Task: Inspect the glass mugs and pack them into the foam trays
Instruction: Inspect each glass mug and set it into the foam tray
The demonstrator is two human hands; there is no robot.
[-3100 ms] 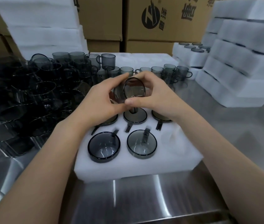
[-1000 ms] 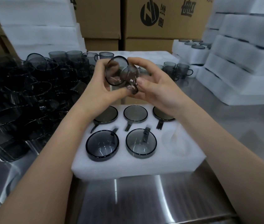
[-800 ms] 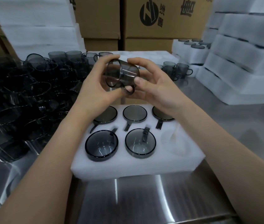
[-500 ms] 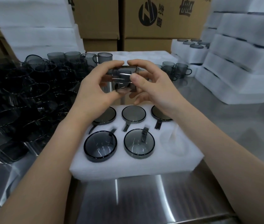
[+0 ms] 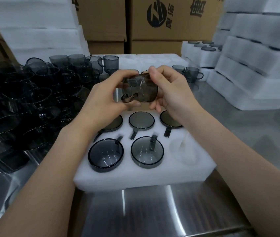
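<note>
Smoky grey glass mug (image 5: pixel 141 89) is held tilted on its side in mid-air above the far edge of the white foam tray (image 5: pixel 144 177), its loop handle hanging at the lower left. The left hand (image 5: pixel 105 98) grips the mug's left end, fingers curled over the top and thumb tucked underneath near the handle. The right hand (image 5: pixel 171 93) pinches the right end, thumb and forefinger pressed together at the top edge and the other fingers curled below. Five more grey glass mugs (image 5: pixel 147 152) sit sunk in the tray's round pockets, three in the far row and two in the near row, beside a bare near-right pocket (image 5: pixel 183 151). The tray rests on a brushed steel table (image 5: pixel 153 211). A heap of loose dark glass mugs (image 5: pixel 24 100) lies to the left, stacked white foam blocks (image 5: pixel 255 65) stand to the right, and brown cardboard boxes (image 5: pixel 170 17) rise behind.
</note>
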